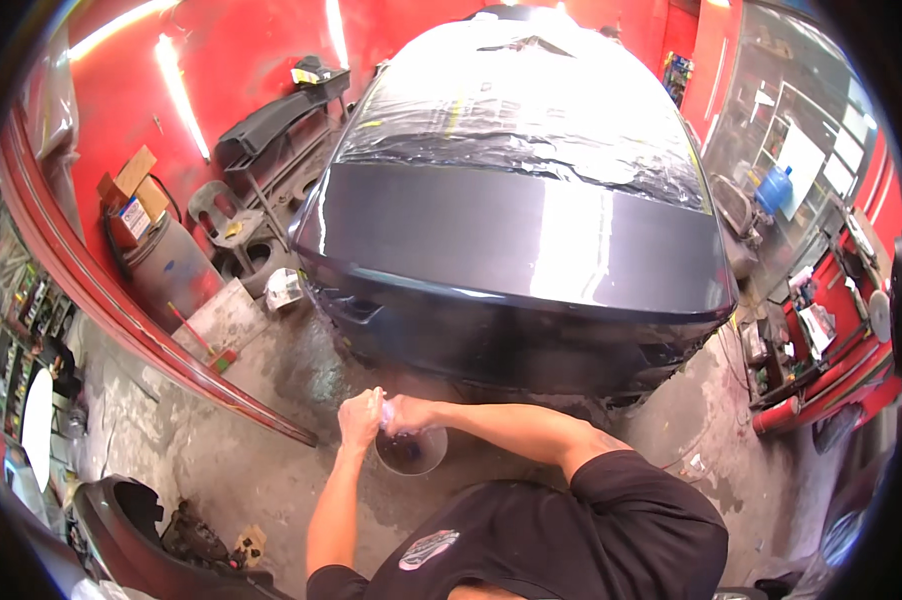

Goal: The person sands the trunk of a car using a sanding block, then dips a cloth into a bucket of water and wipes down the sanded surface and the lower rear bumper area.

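Note:
Both my hands are closed together in front of me, low before the rear of a dark grey car [511, 240]. My left hand [359, 418] and my right hand [411, 413] grip a pale purple thing [387, 414] that looks like a bunched cloth, mostly hidden by the fingers. Right below them, a round bucket [427, 468] stands on the floor, its inside dark. The car's trunk lid is glossy, and clear plastic film [531, 150] masks the rear window and the part above it.
A red post [171, 330] slants across the left side. Behind it are a drum [176, 270], a grey chair [216, 212] and a white container [283, 288]. A dark car body part [121, 525] lies at lower left. Red shelving [831, 375] with tools stands right.

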{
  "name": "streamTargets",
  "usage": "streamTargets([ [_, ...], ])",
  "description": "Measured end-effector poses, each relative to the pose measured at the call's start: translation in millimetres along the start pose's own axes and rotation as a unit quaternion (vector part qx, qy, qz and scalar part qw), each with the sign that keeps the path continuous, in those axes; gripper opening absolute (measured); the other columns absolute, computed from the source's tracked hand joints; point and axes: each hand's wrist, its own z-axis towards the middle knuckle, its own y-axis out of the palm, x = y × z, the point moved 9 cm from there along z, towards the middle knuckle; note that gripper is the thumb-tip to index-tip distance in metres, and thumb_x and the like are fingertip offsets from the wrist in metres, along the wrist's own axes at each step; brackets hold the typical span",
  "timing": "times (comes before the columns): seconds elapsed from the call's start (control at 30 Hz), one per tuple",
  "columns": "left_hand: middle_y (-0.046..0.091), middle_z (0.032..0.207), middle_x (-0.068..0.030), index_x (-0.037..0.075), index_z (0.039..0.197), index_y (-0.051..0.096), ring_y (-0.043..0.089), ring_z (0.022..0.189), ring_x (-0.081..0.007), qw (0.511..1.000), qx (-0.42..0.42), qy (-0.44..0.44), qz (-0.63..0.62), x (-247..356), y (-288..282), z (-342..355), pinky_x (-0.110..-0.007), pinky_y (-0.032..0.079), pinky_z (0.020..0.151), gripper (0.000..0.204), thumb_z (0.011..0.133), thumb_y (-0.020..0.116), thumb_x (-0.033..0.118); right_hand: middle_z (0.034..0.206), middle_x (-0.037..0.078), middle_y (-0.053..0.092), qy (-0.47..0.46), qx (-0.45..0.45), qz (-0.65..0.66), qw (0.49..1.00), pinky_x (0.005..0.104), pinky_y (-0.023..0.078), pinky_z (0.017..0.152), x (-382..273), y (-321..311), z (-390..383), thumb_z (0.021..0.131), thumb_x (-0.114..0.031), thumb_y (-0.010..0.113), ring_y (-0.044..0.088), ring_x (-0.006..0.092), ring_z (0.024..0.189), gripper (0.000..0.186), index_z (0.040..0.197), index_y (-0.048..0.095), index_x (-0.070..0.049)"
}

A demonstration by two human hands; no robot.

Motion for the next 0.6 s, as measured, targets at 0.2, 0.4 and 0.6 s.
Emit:
streamTargets([
  [0.2,0.07,0.093,-0.0302,0.0,0.09,0.074,0.066,0.095,-0.0509,0.983,-0.069,-0.161,0.06,-50,44,-6,-0.06,0.049,0.082,0.056,0.102,0.039,0.043,0.09,0.027,0.073,-0.038,0.13,-0.4,0.907,0.054,0.057,0.072,2,-14,1,0.09,-0.019,0.056,0.072,0.0448,0.086,0.025,0.099,0.068,0.0],
  [0.4,0.051,0.053,-0.0034,0.007,0.063,0.059,0.049,0.042,-0.0164,0.842,-0.087,-0.405,-0.346,-167,145,-47,-0.035,0.033,0.036,0.045,0.101,0.052,0.032,0.085,0.022,0.073,-0.087,0.089,-0.513,0.849,0.0533,0.056,0.067,5,-3,6,0.09,-0.018,0.058,0.073,0.0412,0.08,0.026,0.11,0.061,-0.002],
  [0.6,0.062,0.064,-0.0081,0.002,0.113,0.063,0.054,0.042,-0.0137,0.8,-0.268,-0.341,-0.414,-111,117,-42,-0.026,0.041,0.034,0.068,0.105,0.038,0.065,0.079,0.014,0.071,-0.077,0.158,-0.477,0.861,0.0495,0.056,0.064,1,-20,-22,0.085,-0.027,0.073,0.072,0.0361,0.071,0.041,0.115,0.057,-0.004],
])
